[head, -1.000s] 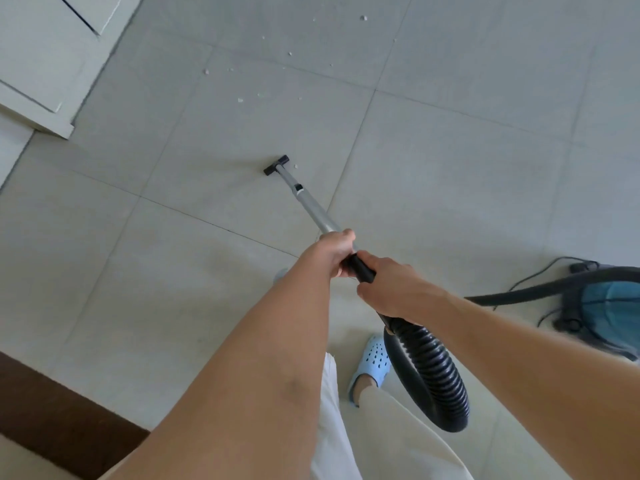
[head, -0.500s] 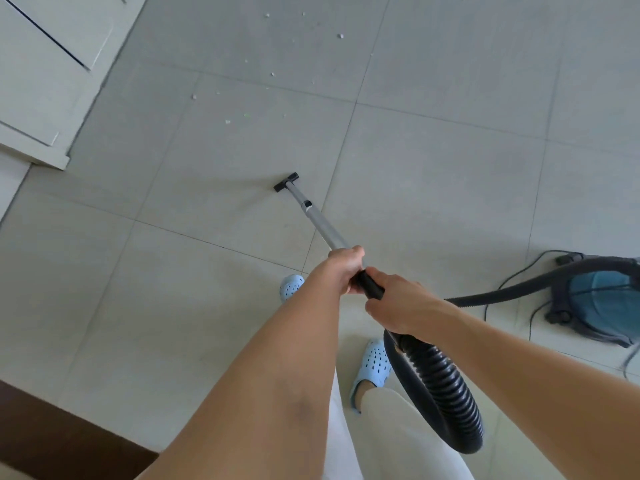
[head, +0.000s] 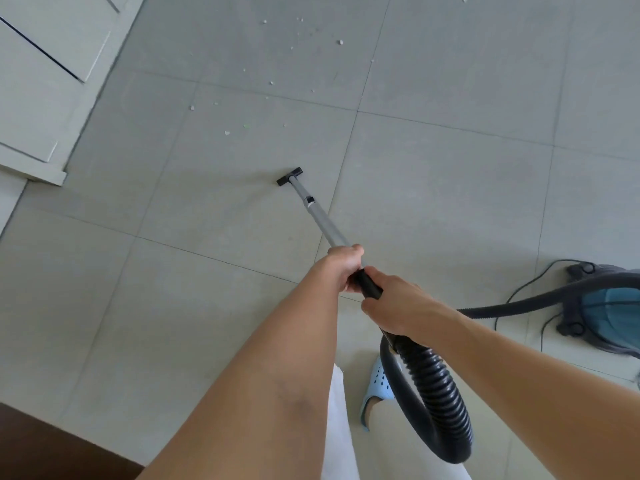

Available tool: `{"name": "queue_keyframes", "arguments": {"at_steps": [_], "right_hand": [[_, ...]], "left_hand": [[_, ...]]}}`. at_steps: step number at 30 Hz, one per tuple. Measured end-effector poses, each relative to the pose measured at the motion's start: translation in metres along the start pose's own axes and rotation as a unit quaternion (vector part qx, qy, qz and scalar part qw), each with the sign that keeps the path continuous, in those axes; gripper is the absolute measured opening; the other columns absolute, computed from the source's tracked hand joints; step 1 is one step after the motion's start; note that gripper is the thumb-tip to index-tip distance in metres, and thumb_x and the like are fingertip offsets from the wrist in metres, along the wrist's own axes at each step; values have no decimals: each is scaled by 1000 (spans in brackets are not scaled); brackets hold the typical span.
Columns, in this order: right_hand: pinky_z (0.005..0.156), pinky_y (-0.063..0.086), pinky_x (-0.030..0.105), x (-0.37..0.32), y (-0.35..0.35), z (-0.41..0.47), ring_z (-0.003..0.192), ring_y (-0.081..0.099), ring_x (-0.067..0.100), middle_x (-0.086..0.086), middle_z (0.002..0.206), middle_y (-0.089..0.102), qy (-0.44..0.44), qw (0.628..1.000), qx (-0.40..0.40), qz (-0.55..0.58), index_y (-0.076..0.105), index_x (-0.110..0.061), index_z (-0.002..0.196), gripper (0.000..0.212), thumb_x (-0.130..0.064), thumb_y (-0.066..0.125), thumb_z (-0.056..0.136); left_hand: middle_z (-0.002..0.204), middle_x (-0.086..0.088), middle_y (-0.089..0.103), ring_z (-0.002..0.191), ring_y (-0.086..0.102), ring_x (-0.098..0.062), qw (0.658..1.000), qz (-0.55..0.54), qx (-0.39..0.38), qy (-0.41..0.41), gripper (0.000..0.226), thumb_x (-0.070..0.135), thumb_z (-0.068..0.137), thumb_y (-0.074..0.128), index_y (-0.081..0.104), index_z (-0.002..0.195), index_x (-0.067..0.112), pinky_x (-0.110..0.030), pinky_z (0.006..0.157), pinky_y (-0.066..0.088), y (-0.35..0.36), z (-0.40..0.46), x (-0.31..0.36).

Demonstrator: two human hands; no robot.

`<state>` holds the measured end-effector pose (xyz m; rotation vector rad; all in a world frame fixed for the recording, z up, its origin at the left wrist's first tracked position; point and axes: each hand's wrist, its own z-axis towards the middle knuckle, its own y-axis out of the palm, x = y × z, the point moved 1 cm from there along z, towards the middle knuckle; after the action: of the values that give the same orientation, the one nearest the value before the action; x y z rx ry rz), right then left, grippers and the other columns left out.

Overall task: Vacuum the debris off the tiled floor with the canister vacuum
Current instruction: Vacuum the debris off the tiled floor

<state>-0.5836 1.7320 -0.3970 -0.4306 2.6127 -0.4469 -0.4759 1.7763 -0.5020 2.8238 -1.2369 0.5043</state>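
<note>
Head view shows the left hand (head: pixel 343 268) wrapped around the metal wand (head: pixel 320 220) and the right hand (head: pixel 398 310) clenched on its black handle (head: pixel 370 284). Its nozzle (head: pixel 290 176) rests on the tiled floor (head: pixel 450 185), short of the debris (head: pixel 227 133); the canister vacuum (head: pixel 609 310) sits far right.

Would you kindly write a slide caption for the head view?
Both hands, left hand ahead of right hand, grip the vacuum wand; its nozzle sits short of scattered debris.
</note>
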Motion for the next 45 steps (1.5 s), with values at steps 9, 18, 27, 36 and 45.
{"name": "queue_keyframes", "arguments": {"at_steps": [9, 18, 27, 36, 45], "right_hand": [[70, 61, 51, -52, -19, 49, 69, 65, 28, 11, 85, 63, 22, 986, -22, 165, 43, -45, 134, 54, -13, 51, 91], [71, 57, 35, -125, -37, 108, 75, 63, 23, -3, 85, 58, 17, 997, 38, 62, 25, -49, 146, 63, -21, 45, 92], [69, 60, 38, -178, -62, 166, 72, 66, 23, -1, 86, 60, 24, 996, 52, 69, 22, -50, 145, 63, -25, 46, 93], [75, 60, 50, -220, -85, 193, 76, 64, 28, 6, 87, 58, 15, 989, 30, 146, 32, -43, 142, 61, -15, 49, 91], [78, 59, 44, -209, -56, 157, 84, 65, 28, 5, 96, 62, -26, 999, 43, -14, 15, -43, 151, 75, -13, 44, 88]], "left_hand": [[104, -13, 62, 65, 64, -22, 998, 55, 11, 0, 43, 33, 102, 43, 43, 132, 3, -25, 34, 50, -46, 39, 60], [87, -11, 59, 68, 65, -24, 997, 76, 6, 2, 44, 32, 98, 44, 40, 132, 5, -33, 56, 58, -104, 95, 126], [77, -10, 57, 58, 62, -24, 992, 125, 15, 16, 47, 31, 99, 43, 45, 133, -1, -27, 46, 54, -147, 135, 191], [91, -11, 62, 69, 66, -24, 995, 95, 12, 31, 37, 33, 99, 44, 48, 122, 4, -30, 51, 55, -177, 143, 233], [95, -20, 62, 83, 71, -34, 1000, -17, -12, 10, 46, 30, 94, 44, 47, 128, -1, -35, 53, 58, -173, 120, 185]]}}
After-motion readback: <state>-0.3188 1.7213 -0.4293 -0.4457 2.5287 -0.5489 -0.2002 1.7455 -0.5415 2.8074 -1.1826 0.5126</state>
